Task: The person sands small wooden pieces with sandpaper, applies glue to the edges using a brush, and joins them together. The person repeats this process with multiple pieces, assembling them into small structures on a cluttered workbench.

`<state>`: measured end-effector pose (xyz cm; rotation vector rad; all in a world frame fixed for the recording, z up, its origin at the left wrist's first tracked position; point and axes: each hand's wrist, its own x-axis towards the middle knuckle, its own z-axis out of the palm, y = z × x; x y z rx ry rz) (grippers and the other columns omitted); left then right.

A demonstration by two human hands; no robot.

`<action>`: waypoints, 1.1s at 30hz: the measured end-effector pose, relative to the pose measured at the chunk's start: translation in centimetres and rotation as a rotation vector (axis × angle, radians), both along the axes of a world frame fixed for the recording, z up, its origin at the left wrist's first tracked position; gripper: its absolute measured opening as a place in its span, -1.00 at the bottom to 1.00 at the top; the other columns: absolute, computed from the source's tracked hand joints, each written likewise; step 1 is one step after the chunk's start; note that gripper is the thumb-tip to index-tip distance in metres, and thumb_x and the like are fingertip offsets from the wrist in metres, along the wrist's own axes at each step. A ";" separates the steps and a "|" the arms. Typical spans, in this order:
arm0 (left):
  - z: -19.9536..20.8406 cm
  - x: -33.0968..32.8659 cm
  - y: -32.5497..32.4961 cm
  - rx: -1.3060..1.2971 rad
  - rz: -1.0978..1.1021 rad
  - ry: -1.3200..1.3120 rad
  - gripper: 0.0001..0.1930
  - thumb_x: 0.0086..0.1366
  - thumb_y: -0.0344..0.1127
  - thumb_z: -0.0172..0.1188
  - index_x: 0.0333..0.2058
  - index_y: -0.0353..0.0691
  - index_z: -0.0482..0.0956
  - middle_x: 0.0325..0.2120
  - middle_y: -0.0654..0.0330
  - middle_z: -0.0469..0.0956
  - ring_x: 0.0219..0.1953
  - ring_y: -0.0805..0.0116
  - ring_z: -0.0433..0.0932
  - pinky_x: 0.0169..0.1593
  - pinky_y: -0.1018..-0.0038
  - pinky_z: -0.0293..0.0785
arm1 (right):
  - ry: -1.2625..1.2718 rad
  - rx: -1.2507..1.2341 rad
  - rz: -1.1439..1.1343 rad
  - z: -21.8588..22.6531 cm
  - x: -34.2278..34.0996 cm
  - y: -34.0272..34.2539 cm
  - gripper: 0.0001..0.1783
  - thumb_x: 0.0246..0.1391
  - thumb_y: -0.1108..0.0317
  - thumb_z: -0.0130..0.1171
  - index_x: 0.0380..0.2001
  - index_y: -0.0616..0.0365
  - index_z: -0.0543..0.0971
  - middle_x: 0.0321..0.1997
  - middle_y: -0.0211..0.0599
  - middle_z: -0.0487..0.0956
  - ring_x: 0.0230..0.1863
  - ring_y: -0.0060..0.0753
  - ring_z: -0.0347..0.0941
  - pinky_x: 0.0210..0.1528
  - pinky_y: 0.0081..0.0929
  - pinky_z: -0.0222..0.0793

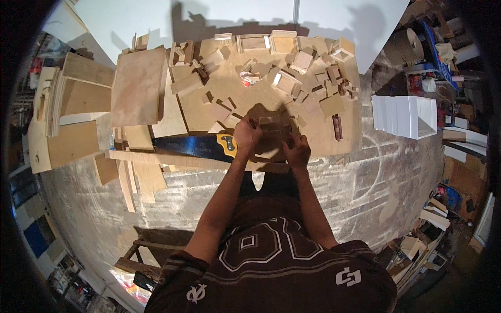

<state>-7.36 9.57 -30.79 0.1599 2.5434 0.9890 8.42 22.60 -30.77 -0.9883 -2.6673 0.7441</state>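
Note:
My left hand (247, 133) is closed, its fingers curled at the left edge of a dark, shaded patch over the front of the wooden worktop. My right hand (298, 152) is closed too, fingertips pinched together to the right of that patch. Shadow hides what either hand holds; a wooden piece (270, 136) seems to lie between them. Right beside my left hand is the yellow and black handle of a handsaw (190, 146), its dark blade pointing left along the front edge. Small wood blocks (223, 108) lie just beyond my hands.
Several little wooden box shapes (287, 83) and offcuts (334, 83) cover the far and right parts of the worktop (240, 62). Plywood sheets (138, 86) are stacked at left. A white ridged container (399, 116) stands at right, and wood strips (127, 185) jut out front left.

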 end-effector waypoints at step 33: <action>0.5 -0.3 -0.2 -0.104 -0.151 0.043 -0.56 0.11 -0.33 0.27 0.00 -0.11 0.46 -0.34 -0.07 0.65 -0.25 -0.13 0.64 -0.20 0.04 0.56 | 0.055 -0.196 0.143 -0.3 -2.4 1.5 -0.35 -0.20 0.45 0.41 0.08 0.00 0.56 -0.07 -0.20 0.59 -0.06 -0.13 0.60 -0.01 -0.25 0.55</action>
